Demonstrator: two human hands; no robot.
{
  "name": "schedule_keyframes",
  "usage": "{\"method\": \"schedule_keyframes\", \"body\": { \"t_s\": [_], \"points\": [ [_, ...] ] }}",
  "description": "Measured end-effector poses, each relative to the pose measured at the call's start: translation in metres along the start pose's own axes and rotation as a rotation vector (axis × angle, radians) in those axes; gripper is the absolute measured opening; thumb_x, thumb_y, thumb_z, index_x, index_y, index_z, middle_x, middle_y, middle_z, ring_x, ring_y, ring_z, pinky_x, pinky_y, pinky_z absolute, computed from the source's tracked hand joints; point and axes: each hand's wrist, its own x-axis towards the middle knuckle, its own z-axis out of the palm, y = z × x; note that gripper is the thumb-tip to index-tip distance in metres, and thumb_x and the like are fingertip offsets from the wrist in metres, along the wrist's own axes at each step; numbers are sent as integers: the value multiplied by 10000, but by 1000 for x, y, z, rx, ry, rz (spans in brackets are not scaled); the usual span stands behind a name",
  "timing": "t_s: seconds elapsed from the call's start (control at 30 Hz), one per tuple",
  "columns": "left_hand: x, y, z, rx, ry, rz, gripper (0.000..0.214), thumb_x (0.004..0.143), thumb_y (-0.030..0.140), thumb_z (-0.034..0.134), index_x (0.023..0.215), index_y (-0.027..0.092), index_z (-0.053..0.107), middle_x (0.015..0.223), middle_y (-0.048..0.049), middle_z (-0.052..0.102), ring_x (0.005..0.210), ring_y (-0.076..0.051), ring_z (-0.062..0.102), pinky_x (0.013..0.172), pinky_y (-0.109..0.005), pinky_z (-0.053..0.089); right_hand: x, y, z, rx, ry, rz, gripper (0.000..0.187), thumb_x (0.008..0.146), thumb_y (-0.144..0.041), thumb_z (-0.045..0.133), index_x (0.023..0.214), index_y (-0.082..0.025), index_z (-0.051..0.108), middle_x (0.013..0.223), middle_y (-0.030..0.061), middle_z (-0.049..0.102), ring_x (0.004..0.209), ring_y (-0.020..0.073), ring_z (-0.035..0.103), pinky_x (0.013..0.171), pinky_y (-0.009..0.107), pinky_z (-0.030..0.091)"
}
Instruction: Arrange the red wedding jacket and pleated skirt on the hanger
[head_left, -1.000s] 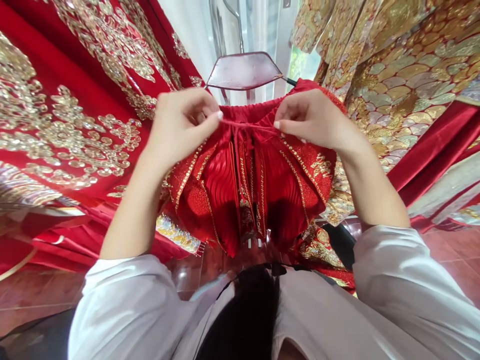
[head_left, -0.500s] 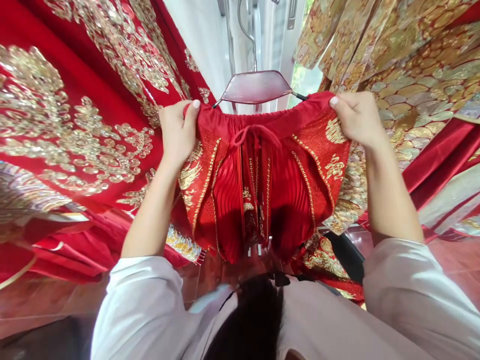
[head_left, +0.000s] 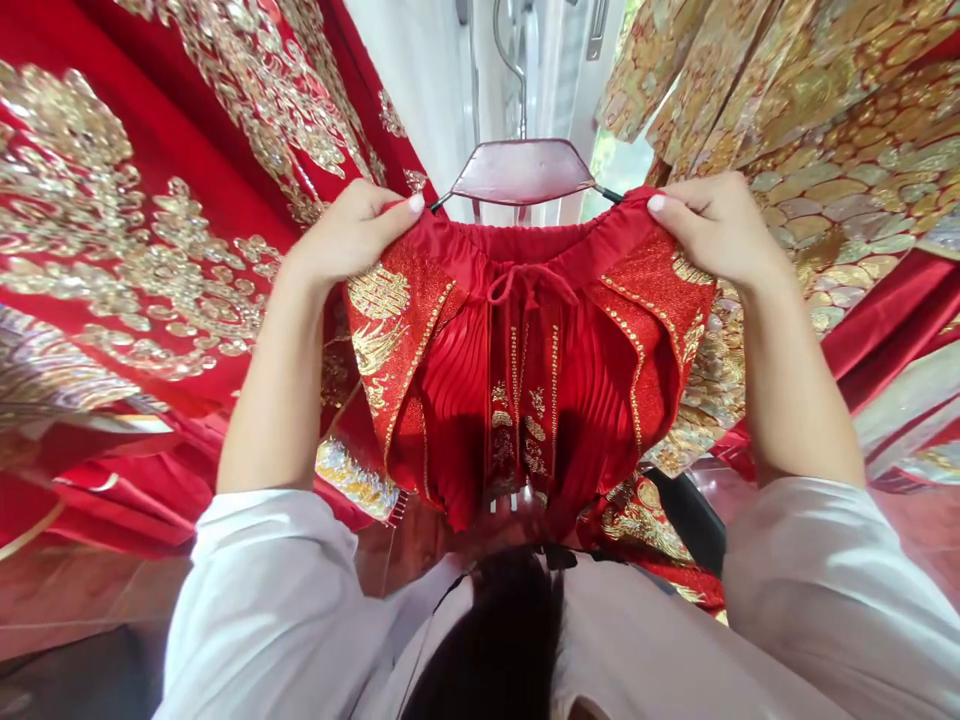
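Note:
A red pleated skirt (head_left: 457, 370) with gold embroidery and beaded edges hangs in front of me from a metal hanger (head_left: 523, 172). Its gathered waistband carries a small tied bow at the middle. My left hand (head_left: 352, 235) grips the waistband's left end, thumb on top and fingers curled behind. At the right end, my right hand (head_left: 712, 225) pinches the waistband the same way. Between the two hands the waistband is spread wide. The hanger's wide pinkish plate shows above it, and its side arms run down to the waistband near each hand.
Red garments with gold sequins (head_left: 150, 230) hang close on the left. A gold scale-patterned garment (head_left: 825, 150) hangs on the right. Behind the hanger are white panels and metal rails. Red embroidered cloth (head_left: 645, 520) lies low, near a dark object (head_left: 690, 520).
My left hand has shifted outward and turned, and the skirt's left front panel shows more. My right hand keeps its hold, moved slightly. The hanger appears a little farther right.

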Motion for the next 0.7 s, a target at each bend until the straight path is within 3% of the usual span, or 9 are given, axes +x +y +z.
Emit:
{"method": "schedule_keyframes", "body": {
  "t_s": [0.03,0.1,0.17,0.23,0.33,0.43,0.53,0.6,0.7],
  "points": [
    [3,2,2,8,18,-5,702,814,732,164,526,114,332,612,28,250,762,-127,535,819,-581,418,2,-2,2,-16,42,-25,684,823,-730,321,516,-124,247,516,-39,186,504,12,174,502,210,143],
    [7,9,9,-8,203,-7,617,871,686,177,522,178,217,618,21,205,687,-71,461,821,-471,466,7,-2,8,23,105,-43,683,821,-741,314,518,-136,217,523,-35,162,509,20,149,500,221,122],
    [9,18,14,-42,326,25,569,931,586,274,528,198,177,601,24,177,579,-27,310,725,-298,479,12,3,12,109,137,-35,687,800,-752,334,514,-141,204,527,-34,148,517,20,132,498,216,106],
    [10,25,15,-95,378,63,538,965,451,336,520,198,173,582,28,161,540,-29,173,604,-216,412,16,8,13,182,144,-31,695,782,-755,359,510,-142,173,525,-35,127,520,12,116,498,206,93],
    [6,30,8,-195,221,51,522,964,403,347,514,187,196,568,42,166,543,-14,154,615,-220,391,17,13,11,240,74,-2,672,789,-699,449,499,-114,290,520,-36,164,518,5,140,494,194,92],
    [-2,26,-1,-263,-30,-97,541,933,509,313,555,124,358,574,54,268,580,2,311,734,-339,438,13,18,7,289,-28,47,547,831,-587,519,582,-100,503,519,-33,255,510,18,197,470,201,119],
    [-10,19,-1,-238,-81,-160,574,883,580,352,608,83,430,604,48,317,613,-13,375,769,-413,429,8,20,2,287,-103,44,432,853,-485,547,653,-102,552,550,-35,307,518,10,253,468,187,154],
    [-10,16,7,-181,9,-97,542,882,541,406,552,113,359,599,49,264,588,2,296,759,-352,424,7,19,0,303,-143,55,406,842,-466,572,666,-101,548,554,-41,301,506,1,250,458,179,149],
    [-4,15,23,-125,290,-52,527,909,412,476,514,160,235,573,48,189,557,-15,180,668,-229,392,10,15,-2,324,-181,99,451,846,-459,587,568,-117,487,510,-37,261,475,9,211,430,207,115]
  ]
}}
